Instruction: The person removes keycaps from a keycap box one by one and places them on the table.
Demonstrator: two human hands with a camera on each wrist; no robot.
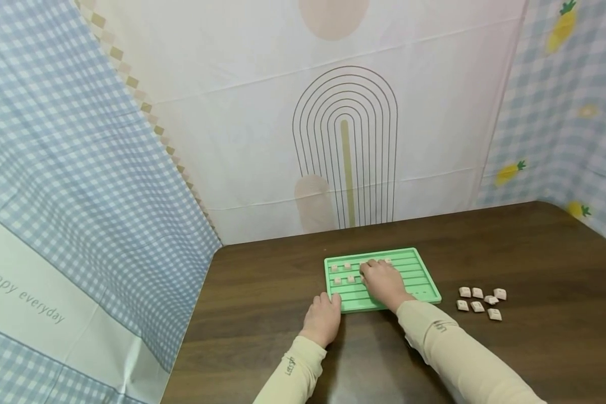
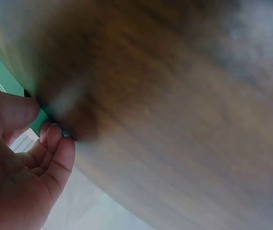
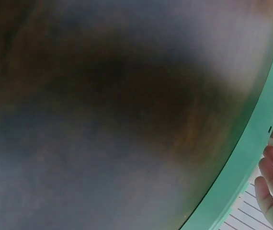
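A light green tray (image 1: pixel 356 303) with ridged rows lies on the dark wooden table. My left hand (image 1: pixel 323 318) holds its near left corner, thumb and fingers on either side of the green rim (image 2: pixel 2 67) in the left wrist view. Over the middle of the tray, my right hand (image 1: pixel 384 282) reaches down with fingers bent and pinches a small white keycap (image 3: pixel 272 142), mostly hidden by the fingers. White keycaps stand in the two far rows, among them one in the back row (image 1: pixel 347 266) and one in the second row (image 1: pixel 350 279).
Several loose white keycaps (image 1: pixel 477 307) lie on the table (image 1: pixel 262 336) to the right of the tray. A white patterned cloth (image 1: pixel 252 140) hangs behind the table, with blue checked cloth (image 1: pixel 106 168) on the left.
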